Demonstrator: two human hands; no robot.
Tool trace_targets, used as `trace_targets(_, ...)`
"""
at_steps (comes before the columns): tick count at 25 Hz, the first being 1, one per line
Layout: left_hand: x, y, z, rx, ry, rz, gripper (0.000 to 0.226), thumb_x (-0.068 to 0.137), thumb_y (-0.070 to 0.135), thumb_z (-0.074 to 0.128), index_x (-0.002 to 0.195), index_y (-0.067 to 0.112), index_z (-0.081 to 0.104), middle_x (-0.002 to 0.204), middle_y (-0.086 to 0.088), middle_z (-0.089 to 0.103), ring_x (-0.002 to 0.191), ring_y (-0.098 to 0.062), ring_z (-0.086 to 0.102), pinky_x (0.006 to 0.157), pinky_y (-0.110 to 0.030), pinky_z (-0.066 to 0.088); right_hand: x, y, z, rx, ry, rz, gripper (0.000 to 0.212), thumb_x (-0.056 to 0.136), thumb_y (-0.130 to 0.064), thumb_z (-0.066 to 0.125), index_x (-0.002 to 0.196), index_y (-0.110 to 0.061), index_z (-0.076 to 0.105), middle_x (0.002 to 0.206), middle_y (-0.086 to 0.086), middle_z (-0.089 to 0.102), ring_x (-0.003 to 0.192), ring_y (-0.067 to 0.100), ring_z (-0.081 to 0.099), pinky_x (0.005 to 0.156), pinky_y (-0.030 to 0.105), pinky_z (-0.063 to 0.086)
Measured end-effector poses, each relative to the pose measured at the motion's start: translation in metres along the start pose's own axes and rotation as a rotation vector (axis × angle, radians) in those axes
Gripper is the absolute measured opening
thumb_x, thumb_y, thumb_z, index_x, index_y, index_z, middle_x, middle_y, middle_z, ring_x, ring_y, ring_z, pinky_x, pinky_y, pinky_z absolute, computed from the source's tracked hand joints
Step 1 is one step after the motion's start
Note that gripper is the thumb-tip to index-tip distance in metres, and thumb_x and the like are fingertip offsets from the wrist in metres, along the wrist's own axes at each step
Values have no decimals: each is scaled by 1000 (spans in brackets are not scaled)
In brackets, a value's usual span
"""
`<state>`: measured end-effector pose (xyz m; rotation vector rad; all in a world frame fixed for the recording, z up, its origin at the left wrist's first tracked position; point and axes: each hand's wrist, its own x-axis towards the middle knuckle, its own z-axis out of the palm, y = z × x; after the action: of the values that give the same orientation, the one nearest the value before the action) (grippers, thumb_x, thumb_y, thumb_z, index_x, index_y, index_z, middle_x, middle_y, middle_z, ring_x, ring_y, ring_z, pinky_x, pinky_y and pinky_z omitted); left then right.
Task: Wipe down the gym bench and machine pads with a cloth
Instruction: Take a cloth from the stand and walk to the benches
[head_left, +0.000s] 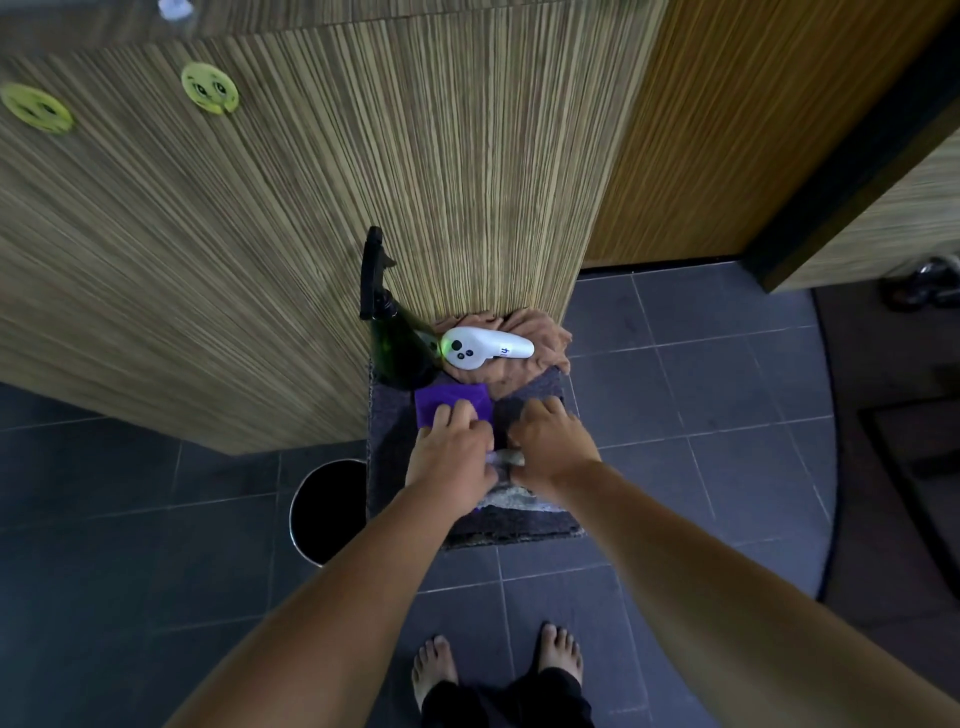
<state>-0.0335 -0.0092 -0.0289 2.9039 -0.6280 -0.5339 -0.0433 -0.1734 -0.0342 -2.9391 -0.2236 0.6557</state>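
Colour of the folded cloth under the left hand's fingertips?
Purple. The small folded purple cloth shows best in the head view.

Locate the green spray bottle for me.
The spray bottle stands just left of centre in the head view, against the striped wood wall, directly left of the white controller and behind the purple cloth.

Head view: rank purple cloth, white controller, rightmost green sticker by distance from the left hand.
1. purple cloth, touched by the left hand.
2. white controller, beyond it on tan towel.
3. rightmost green sticker, high on wood panel.
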Motion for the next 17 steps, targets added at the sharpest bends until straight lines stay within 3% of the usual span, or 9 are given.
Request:
trace_targets(2, -1, 3, -3, -41, -12, 24, 23, 90, 35, 68, 108, 25, 58, 120, 3, 45, 115, -22, 42, 91, -36, 42, -1, 0, 0, 14, 21, -10, 40, 89, -43, 68, 118, -16, 67, 124, 6, 51, 121, 29, 42, 99, 40, 45)
trace_targets(4, -5, 4, -9, -126, 22, 58, 17, 92, 30, 66, 102, 26, 53, 113, 5, 51, 110, -21, 45, 87, -35, 41, -8, 2, -1, 137, 30, -2, 30, 89, -47, 67, 96, -18, 65, 110, 4, 55, 112, 27, 47, 94, 37, 46)
trace_targets(6, -11, 7, -19, -270, 57, 56, 16, 95, 25, 63, 98, 25, 48, 105, 3, 57, 100, -22, 52, 79, -36, 44, -18, 5, -8, 373, 23, 55, 32, 87, -46, 69, 74, -23, 50, 88, -2, 56, 93, 22, 55, 77, 34, 47)
trace_targets(8, -16, 10, -30, -370, 57, 27, 17, 98, 24, 60, 98, 27, 43, 104, 0, 63, 91, -23, 60, 73, -41, 51, -28, 4, -17, 619, 14, 156, 30, 86, -38, 70, 77, -22, 46, 79, -1, 59, 75, 20, 57, 59, 32, 40)
trace_targets(11, -21, 17, -52, -452, 108, 23, 22, 100, 27, 59, 97, 35, 38, 113, -1, 71, 94, -24, 70, 72, -46, 57, -39, -4, -34, 840, 2, 263, 17, 96, -25, 58, 110, -16, 52, 93, 2, 65, 74, 18, 57, 56, 29, 40)
trace_targets(12, -23, 20, -60, -472, 130, 23, 20, 102, 28, 58, 102, 36, 40, 114, -1, 72, 95, -22, 70, 71, -44, 57, -40, -6, -40, 950, 7, 288, 18, 98, -20, 53, 115, -14, 56, 96, 4, 65, 74, 18, 58, 57, 31, 43)
trace_targets(14, -31, 29, -74, -483, 160, -8, 25, 105, 29, 55, 127, 36, 45, 117, 0, 71, 99, -19, 69, 72, -36, 55, -42, -11, -52, 1303, 25, 351, 21, 93, -8, 48, 104, -4, 66, 88, 11, 64, 70, 20, 58, 58, 32, 44)
trace_targets(17, -47, 43, -78, -546, 154, -10, 64, 106, 27, 50, 159, 46, 19, 135, -1, 63, 119, -19, 62, 95, -39, 54, -49, -18, -75, 1793, 51, 432, 21, 91, -6, 47, 90, -2, 67, 76, 16, 61, 57, 22, 57, 53, 30, 43)
